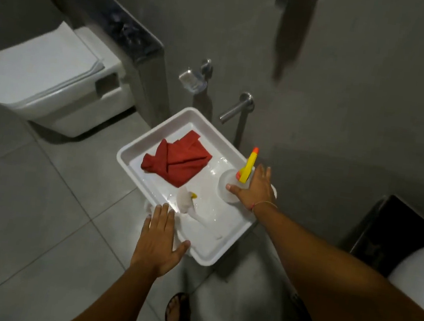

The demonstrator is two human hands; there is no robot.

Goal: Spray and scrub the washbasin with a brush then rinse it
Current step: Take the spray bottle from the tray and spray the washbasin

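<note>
A white square washbasin (140,140) sits below a steel wall tap (235,108). A crumpled red cloth (178,160) lies in its middle. A white brush with a yellow part (186,201) lies in the basin near the front edge. A clear spray bottle with a yellow and orange nozzle (245,168) stands at the basin's right corner. My right hand (252,190) rests against the bottle with fingers spread; I cannot tell whether it grips it. My left hand (158,242) hovers flat and open over the basin's front left rim, beside the brush.
A white wall-hung toilet (46,76) stands to the left, under a dark ledge (120,27). A glass soap dish holder (193,78) is fixed on the wall. A black bin (394,238) and a white rounded object (423,266) are at the right. My sandalled foot (177,314) is on the grey tiled floor.
</note>
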